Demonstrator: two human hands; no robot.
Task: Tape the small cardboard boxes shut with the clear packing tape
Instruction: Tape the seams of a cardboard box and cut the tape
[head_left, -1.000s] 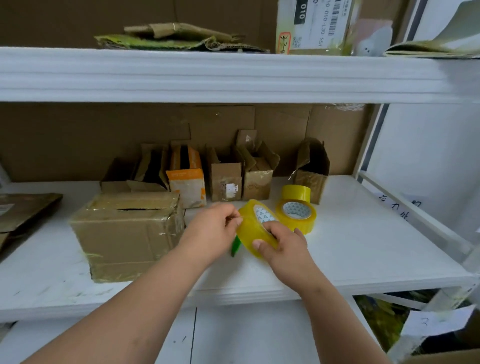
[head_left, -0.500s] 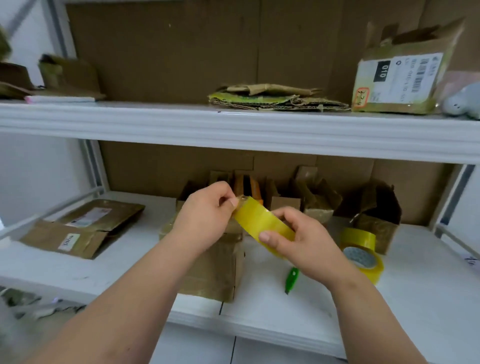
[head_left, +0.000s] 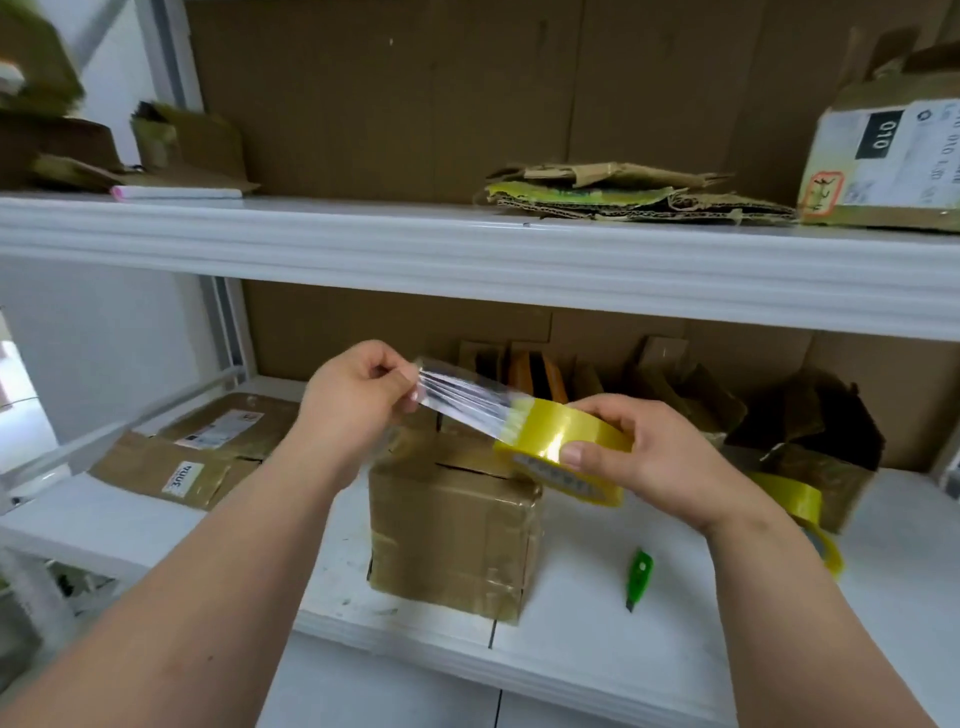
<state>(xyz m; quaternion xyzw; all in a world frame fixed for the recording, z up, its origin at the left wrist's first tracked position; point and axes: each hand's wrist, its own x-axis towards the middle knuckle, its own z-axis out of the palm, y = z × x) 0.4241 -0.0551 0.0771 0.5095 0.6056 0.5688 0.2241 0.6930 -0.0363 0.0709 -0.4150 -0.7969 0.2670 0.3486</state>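
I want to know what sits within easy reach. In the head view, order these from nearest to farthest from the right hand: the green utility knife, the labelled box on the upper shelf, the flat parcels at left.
From the right hand:
1. Green utility knife, just below it on the lower shelf.
2. Flat parcels, far left, same shelf.
3. Labelled box, upper shelf, right.

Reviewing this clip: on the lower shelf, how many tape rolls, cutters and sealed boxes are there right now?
Tape rolls: 2, one held in the hands, one standing at the right
Green cutter: 1
Taped-up cardboard box: 1
Total: 4
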